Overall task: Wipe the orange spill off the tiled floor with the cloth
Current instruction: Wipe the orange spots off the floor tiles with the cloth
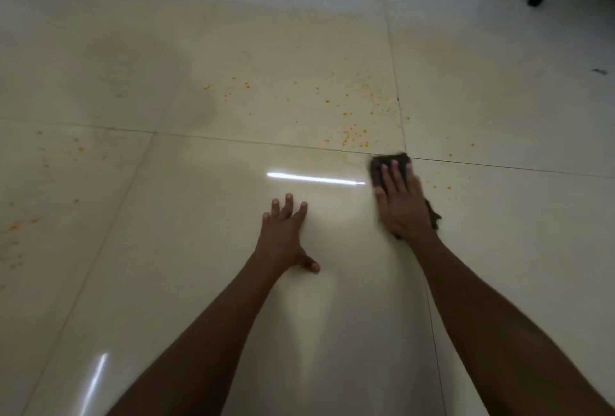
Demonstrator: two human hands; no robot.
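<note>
The right hand (401, 205) presses flat on the dark cloth (389, 164), fingers straight — the cloth shows past the fingertips and behind the wrist, lying on a tile joint of the floor (199, 282). Orange spill (356, 136) specks lie just beyond it and off to the left. The left hand (286, 235) rests spread on bare tile, holding nothing.

Your left hand (283, 235) flat, palm down, fingers spread, thumb splayed to the right, your right hand (401, 205) further forward, fingers straight and pressed down together, slightly blurred, both forearms bare and extended.
</note>
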